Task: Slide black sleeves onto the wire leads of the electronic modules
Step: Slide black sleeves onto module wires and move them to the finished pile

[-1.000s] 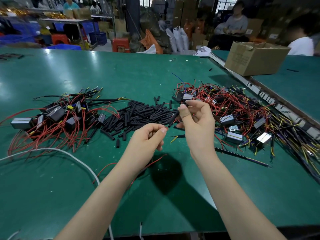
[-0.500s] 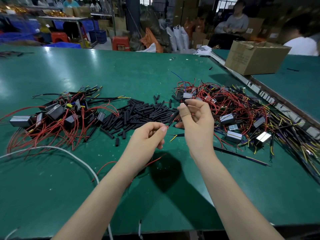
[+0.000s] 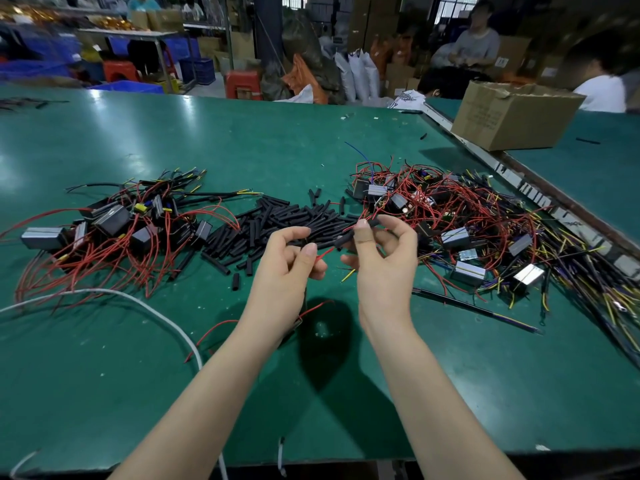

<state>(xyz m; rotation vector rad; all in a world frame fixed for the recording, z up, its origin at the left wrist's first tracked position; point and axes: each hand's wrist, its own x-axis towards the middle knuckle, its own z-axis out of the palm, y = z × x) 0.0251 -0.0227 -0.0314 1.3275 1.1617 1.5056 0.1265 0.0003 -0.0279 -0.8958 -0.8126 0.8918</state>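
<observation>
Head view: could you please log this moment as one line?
left hand: pinches red wire lead | right hand: holds black sleeve | lead tip at sleeve mouth | table

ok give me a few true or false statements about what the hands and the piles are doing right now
1. The right hand pinches a black sleeve. True.
2. The left hand holds a blue wire. False: it holds a red wire.
3. The sleeve pile lies between two heaps of modules. True.
4. The cardboard box sits at the near left. False: it is at the far right.
5. The white cable lies on the table's right. False: it curves across the left.
</observation>
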